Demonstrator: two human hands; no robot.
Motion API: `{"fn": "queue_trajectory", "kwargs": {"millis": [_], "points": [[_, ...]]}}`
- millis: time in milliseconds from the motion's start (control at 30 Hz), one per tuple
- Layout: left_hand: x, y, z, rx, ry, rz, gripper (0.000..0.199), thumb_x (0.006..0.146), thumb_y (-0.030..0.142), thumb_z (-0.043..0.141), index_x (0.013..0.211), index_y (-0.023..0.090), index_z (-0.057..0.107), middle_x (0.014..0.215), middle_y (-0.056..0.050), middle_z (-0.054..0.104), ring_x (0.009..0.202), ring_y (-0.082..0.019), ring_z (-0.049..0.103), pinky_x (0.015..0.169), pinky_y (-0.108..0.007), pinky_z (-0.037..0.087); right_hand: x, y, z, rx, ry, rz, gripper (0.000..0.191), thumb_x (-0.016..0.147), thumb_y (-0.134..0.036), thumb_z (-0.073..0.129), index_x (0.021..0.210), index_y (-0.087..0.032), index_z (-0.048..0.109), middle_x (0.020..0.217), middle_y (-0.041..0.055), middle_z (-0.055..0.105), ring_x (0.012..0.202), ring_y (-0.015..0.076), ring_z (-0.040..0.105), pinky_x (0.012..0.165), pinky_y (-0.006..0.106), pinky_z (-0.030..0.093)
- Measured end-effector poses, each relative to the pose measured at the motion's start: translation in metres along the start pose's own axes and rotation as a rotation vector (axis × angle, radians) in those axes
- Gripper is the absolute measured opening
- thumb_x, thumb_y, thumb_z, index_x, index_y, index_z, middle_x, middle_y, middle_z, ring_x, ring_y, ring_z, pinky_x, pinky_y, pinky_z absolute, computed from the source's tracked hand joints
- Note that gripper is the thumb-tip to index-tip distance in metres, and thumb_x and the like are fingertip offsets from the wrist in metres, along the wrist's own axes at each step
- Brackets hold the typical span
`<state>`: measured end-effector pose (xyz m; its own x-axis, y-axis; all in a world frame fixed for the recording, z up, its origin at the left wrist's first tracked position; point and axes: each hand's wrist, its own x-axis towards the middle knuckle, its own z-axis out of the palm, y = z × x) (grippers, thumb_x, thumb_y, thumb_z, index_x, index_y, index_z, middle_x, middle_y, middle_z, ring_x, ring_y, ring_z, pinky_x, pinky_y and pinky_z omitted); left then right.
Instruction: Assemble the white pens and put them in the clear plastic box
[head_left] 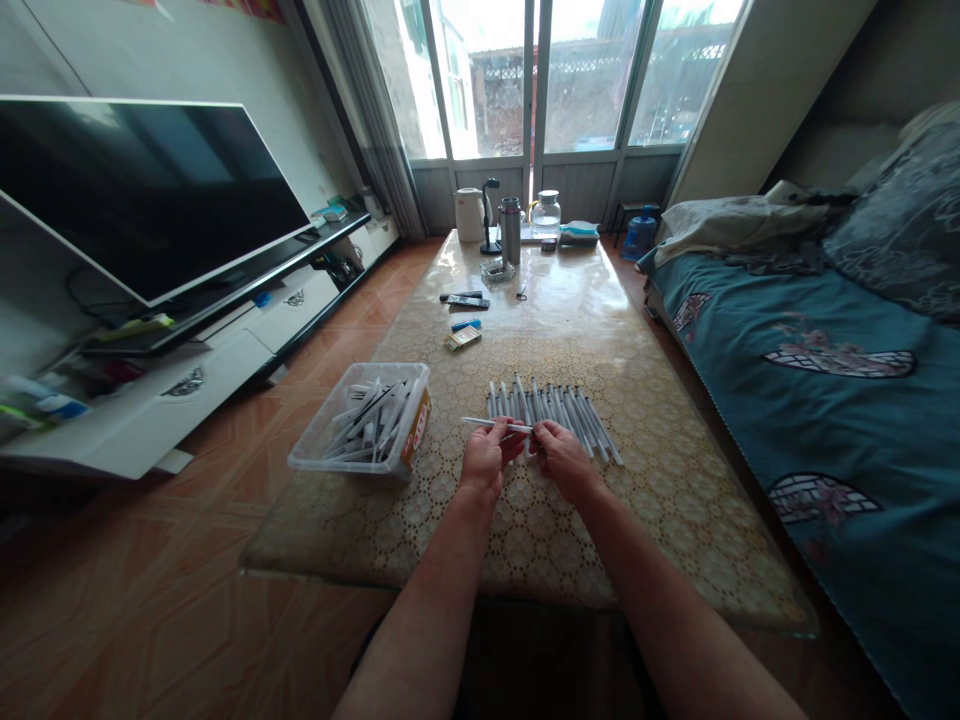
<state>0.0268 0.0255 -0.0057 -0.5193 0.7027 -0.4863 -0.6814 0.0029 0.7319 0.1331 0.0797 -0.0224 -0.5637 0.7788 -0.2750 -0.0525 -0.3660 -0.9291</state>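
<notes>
a slim white pen-like stick (477, 421) was held nearly level above the patterned beige-and-gold table (405, 530), pinched around its middle by the left hand (484, 458) and at its right end by the fingertips of the right hand (559, 460), near a loose row of dark-tipped grey pen-like sticks (559, 408). handling it well seemed to call for a steady left pinch and a light right-hand movement straight along the shaft, so it would not bend, with both wrists clear of the row and of the clear plastic box (341, 466) to the left
</notes>
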Motion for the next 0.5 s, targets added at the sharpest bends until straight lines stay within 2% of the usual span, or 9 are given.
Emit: {"fn": "queue_trajectory", "kwargs": {"millis": [133, 200, 267, 333, 400, 500], "points": [[0.001, 0.003, -0.002, -0.020, 0.063, 0.045, 0.011, 0.082, 0.023, 0.060, 0.081, 0.013, 0.058, 0.073, -0.006, 0.069, 0.057, -0.013, 0.065, 0.055, -0.023, 0.050, -0.003, -0.005, 0.002, 0.091, 0.029, -0.028, 0.025, 0.067, -0.032, 0.066, 0.077, -0.021, 0.047, 0.063, -0.0063, 0.054, 0.039, 0.0048, 0.035, 0.035, 0.019, 0.022], [0.002, 0.004, -0.003, 0.000, 0.088, 0.081, 0.013, 0.082, 0.026, 0.061, 0.083, 0.013, 0.056, 0.073, -0.006, 0.069, 0.055, -0.012, 0.064, 0.054, -0.023, 0.049, -0.004, -0.009, 0.000, 0.214, 0.034, 0.030, 0.027, 0.060, -0.022, 0.066, 0.078, -0.021, 0.045, 0.066, -0.0059, 0.056, 0.041, 0.0054, 0.038, 0.035, 0.018, 0.022], [0.002, 0.003, -0.003, 0.041, 0.098, 0.143, 0.017, 0.081, 0.029, 0.062, 0.087, 0.015, 0.054, 0.073, -0.005, 0.068, 0.054, -0.012, 0.063, 0.053, -0.022, 0.047, -0.004, -0.014, -0.003, 0.341, -0.016, 0.137, 0.027, 0.057, -0.018, 0.062, 0.078, -0.021, 0.045, 0.068, -0.0044, 0.057, 0.044, 0.0072, 0.042, 0.036, 0.017, 0.023], [0.003, 0.001, -0.003, 0.096, 0.082, 0.230, 0.025, 0.079, 0.034, 0.064, 0.093, 0.017, 0.051, 0.072, -0.003, 0.068, 0.055, -0.012, 0.062, 0.054, -0.022, 0.047, -0.004, -0.015, -0.004, 0.404, -0.100, 0.239, 0.022, 0.060, -0.021, 0.059, 0.079, -0.021, 0.048, 0.066, -0.0028, 0.056, 0.045, 0.0088, 0.046, 0.036, 0.018, 0.024], [0.004, -0.001, -0.003, 0.161, 0.038, 0.314, 0.033, 0.077, 0.037, 0.066, 0.098, 0.018, 0.050, 0.071, -0.003, 0.068, 0.057, -0.013, 0.063, 0.056, -0.023, 0.047, -0.004, -0.014, -0.004, 0.370, -0.146, 0.295, 0.018, 0.067, -0.030, 0.059, 0.079, -0.019, 0.051, 0.062, -0.0024, 0.053, 0.043, 0.0079, 0.044, 0.035, 0.017, 0.023], [0.004, -0.002, -0.002, 0.229, -0.018, 0.399, 0.035, 0.076, 0.037, 0.067, 0.100, 0.017, 0.051, 0.070, -0.002, 0.067, 0.059, -0.012, 0.063, 0.059, -0.023, 0.046, -0.005, -0.009, -0.001, 0.226, -0.158, 0.281, 0.028, 0.073, -0.043, 0.062, 0.073, -0.017, 0.051, 0.055, -0.0047, 0.048, 0.039, 0.0047, 0.036, 0.034, 0.017, 0.020]]}}
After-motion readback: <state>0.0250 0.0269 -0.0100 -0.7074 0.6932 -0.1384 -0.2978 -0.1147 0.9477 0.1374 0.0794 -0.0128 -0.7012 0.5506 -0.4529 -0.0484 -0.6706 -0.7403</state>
